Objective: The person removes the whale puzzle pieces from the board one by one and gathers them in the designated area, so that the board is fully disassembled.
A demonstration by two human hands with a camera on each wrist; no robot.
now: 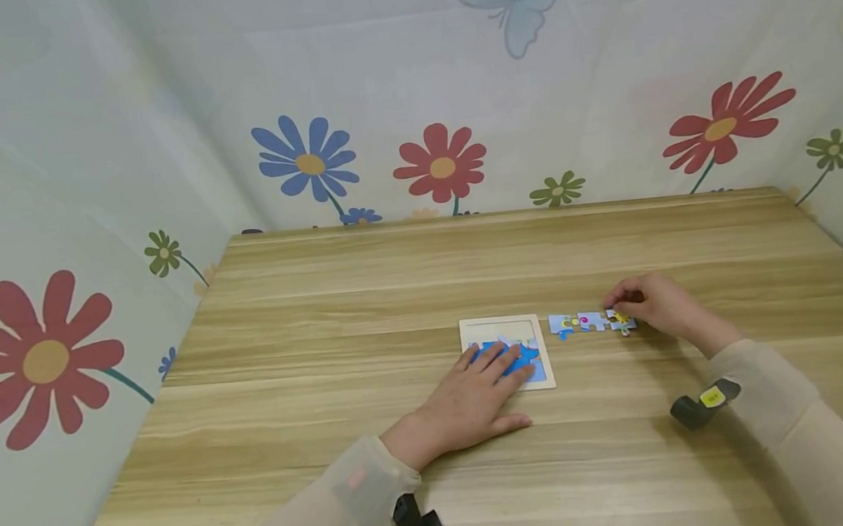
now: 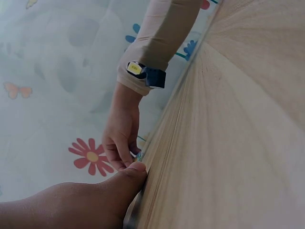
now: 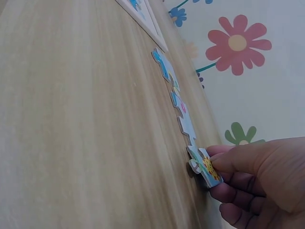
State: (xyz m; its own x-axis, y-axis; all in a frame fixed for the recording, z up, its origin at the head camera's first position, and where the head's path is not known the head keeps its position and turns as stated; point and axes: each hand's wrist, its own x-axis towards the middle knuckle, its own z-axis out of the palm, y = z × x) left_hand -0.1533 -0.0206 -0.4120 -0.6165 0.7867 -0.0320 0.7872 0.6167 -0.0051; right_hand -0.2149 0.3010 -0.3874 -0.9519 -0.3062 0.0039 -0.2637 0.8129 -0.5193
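My left hand (image 1: 467, 401) lies with straight, spread fingers over a square wooden puzzle board (image 1: 548, 362). Blue picture pieces (image 1: 530, 352) show in the board's lower part between the fingers; the upper part shows bare backing. To the right of the board, my right hand (image 1: 658, 306) pinches a jigsaw piece (image 3: 209, 168) with a yellow figure on it, between thumb and fingers. In the right wrist view this piece is tilted, one edge lifted off the table. Two more pale blue jigsaw pieces, one (image 1: 560, 323) nearest the board and another (image 1: 590, 322) beside it, lie in a row.
A wood-grain table (image 1: 320, 305) carries everything. Behind it and at the sides hangs a white cloth (image 1: 374, 67) printed with flowers and a butterfly. Black devices are strapped at the left wrist (image 1: 420, 524) and right wrist (image 1: 698, 408).
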